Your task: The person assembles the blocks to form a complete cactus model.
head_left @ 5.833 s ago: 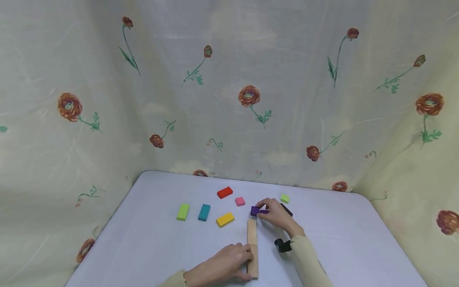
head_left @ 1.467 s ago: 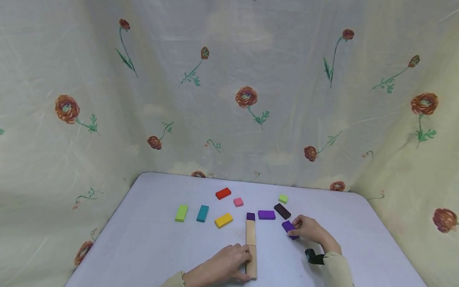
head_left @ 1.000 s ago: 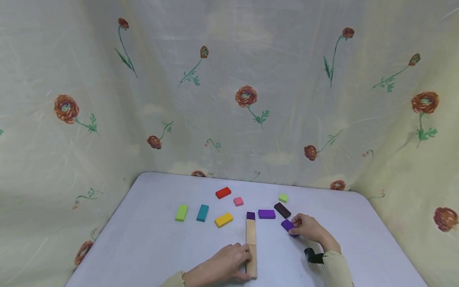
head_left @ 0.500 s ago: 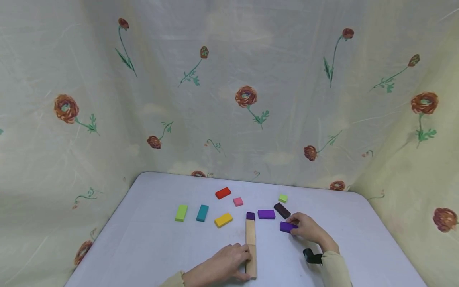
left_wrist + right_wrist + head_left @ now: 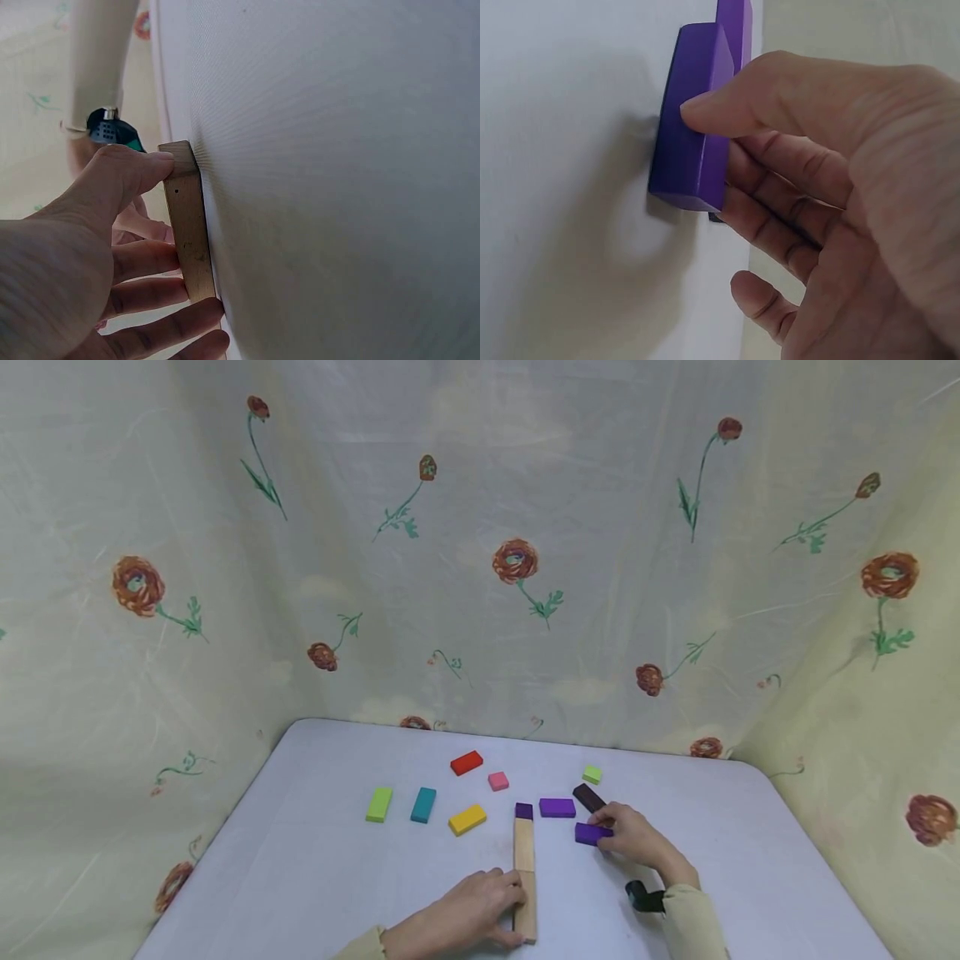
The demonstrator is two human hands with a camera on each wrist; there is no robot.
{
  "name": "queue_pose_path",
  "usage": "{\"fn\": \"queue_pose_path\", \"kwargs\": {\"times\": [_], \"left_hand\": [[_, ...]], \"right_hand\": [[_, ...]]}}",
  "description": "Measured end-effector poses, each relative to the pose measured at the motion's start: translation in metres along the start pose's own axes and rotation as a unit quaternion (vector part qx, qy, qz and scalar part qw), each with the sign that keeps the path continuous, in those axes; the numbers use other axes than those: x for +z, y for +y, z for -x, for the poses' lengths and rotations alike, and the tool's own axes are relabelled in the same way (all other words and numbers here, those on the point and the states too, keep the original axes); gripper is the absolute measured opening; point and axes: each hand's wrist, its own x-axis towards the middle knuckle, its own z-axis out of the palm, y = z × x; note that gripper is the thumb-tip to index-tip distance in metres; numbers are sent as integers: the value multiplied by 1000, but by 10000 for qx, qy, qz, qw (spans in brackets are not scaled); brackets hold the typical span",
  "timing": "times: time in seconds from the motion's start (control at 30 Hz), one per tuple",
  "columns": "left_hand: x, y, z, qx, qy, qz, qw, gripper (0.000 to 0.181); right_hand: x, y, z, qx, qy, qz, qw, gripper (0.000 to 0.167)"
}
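Observation:
My left hand (image 5: 476,910) holds the near plain wooden block (image 5: 528,910), its thumb at the near end and its fingers along the left side. The left wrist view shows that wooden block (image 5: 189,232) between thumb and fingers. Beyond it lies a second wooden block (image 5: 524,845), end to end, with a small dark purple block (image 5: 524,811) at the far end of the row. My right hand (image 5: 637,839) pinches a purple block (image 5: 588,834) to the right of the row. In the right wrist view the thumb lies across the purple block (image 5: 681,165).
Another purple block (image 5: 557,807) and a dark brown block (image 5: 587,796) lie just beyond my right hand. Behind are small green (image 5: 592,773) and pink (image 5: 498,781) blocks. Red (image 5: 467,763), yellow (image 5: 468,820), teal (image 5: 423,805) and lime (image 5: 379,804) blocks lie left on the white table (image 5: 315,860).
My right hand has set the small dark purple block at the row's far end. It has since gripped a purple block, turned it and moved it left. My left hand stays put.

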Motion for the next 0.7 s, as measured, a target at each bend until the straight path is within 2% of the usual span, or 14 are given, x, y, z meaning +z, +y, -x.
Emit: {"fn": "queue_pose_path", "kwargs": {"times": [0.43,0.7], "left_hand": [[1,0,-1,-59,-37,54,10000,42],[2,-1,-1,-33,-8,-6,10000,43]], "right_hand": [[19,-24,-6,-115,80,228,9996,25],[26,-33,-7,-571,143,574,9966,24]]}}
